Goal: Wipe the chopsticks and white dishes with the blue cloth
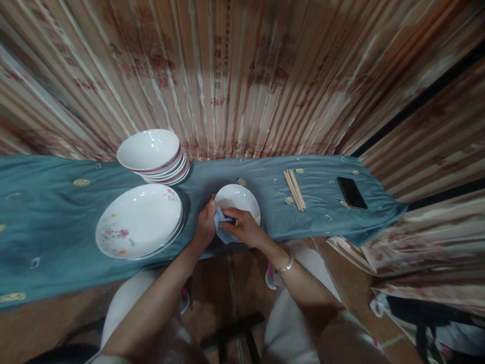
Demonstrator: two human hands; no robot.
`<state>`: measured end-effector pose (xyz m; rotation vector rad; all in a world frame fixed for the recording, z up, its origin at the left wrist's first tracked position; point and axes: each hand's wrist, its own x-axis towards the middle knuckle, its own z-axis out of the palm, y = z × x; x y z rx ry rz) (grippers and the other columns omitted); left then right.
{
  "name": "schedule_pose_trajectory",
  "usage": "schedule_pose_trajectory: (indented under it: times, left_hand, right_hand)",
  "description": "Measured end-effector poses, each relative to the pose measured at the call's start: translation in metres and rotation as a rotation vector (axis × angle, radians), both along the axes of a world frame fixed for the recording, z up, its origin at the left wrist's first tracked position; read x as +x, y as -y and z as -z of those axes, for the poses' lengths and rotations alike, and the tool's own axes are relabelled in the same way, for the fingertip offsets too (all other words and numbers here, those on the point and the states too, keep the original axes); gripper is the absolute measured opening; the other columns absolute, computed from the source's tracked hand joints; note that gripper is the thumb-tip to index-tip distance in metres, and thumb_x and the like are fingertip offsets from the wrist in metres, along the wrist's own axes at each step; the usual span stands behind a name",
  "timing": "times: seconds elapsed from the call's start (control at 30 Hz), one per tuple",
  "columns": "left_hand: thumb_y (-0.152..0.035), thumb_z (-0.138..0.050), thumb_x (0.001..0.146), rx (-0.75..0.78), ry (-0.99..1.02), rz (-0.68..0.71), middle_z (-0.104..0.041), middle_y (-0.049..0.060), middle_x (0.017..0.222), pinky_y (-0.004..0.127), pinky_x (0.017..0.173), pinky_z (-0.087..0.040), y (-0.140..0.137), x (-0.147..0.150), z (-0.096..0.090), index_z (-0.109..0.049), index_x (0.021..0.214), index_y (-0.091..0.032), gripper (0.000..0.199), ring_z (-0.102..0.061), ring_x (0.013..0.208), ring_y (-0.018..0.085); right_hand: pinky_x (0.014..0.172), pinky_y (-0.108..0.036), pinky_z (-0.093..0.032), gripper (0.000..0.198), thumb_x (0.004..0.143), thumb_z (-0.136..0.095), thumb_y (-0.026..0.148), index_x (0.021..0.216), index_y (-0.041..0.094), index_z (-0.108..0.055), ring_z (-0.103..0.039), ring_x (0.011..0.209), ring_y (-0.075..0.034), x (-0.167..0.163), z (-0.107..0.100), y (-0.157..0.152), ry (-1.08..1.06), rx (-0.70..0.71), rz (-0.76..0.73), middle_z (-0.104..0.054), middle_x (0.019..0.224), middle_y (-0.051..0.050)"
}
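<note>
A white bowl (246,198) stands at the near edge of the cloth-covered table, in front of me. My left hand (206,222) is closed on the bowl's left rim. In my right hand (242,226) is a light blue cloth (223,233), pressed against the bowl's near left side. The fingers of the right hand are bunched around the cloth and partly hide it. To the left lies a stack of white plates (142,220) with a flower pattern. Behind them rises a stack of white bowls (151,149) with red rims.
Several wooden chopsticks (294,190) lie right of the bowl. A black phone (351,192) rests farther right on the blue-green tablecloth (318,222). A pleated, patterned curtain (235,76) hangs right behind the table. Dark bags (428,313) sit at the lower right.
</note>
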<state>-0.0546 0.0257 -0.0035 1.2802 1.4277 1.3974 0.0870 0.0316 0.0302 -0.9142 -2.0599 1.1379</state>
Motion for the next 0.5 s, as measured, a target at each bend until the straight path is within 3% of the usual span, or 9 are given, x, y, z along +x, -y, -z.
schedule_pose_trajectory:
  times: [0.23,0.5]
  left_hand:
    - [-0.059,-0.029,0.09,0.006,-0.01,-0.008,-0.066,0.013,0.118,0.041,0.104,-0.042,0.002,-0.002,0.0,-0.062,0.114,-0.012,0.063,-0.059,0.115,0.026]
    - [-0.049,-0.035,0.092,0.047,-0.077,0.013,-0.056,0.012,0.134,0.038,0.113,-0.031,0.007,0.002,-0.006,-0.056,0.125,-0.012,0.055,-0.048,0.128,0.022]
  right_hand:
    - [0.098,-0.031,-0.043,0.041,0.081,-0.061,0.024,0.121,0.017,-0.058,-0.06,0.108,-0.018,-0.01,0.007,-0.007,-0.048,0.101,0.084,-0.065,0.117,-0.006]
    - [0.102,-0.034,-0.042,0.036,0.086,-0.057,0.022,0.121,0.015,-0.056,-0.057,0.114,-0.02,-0.015,0.015,-0.028,0.122,0.314,0.265,-0.063,0.121,-0.012]
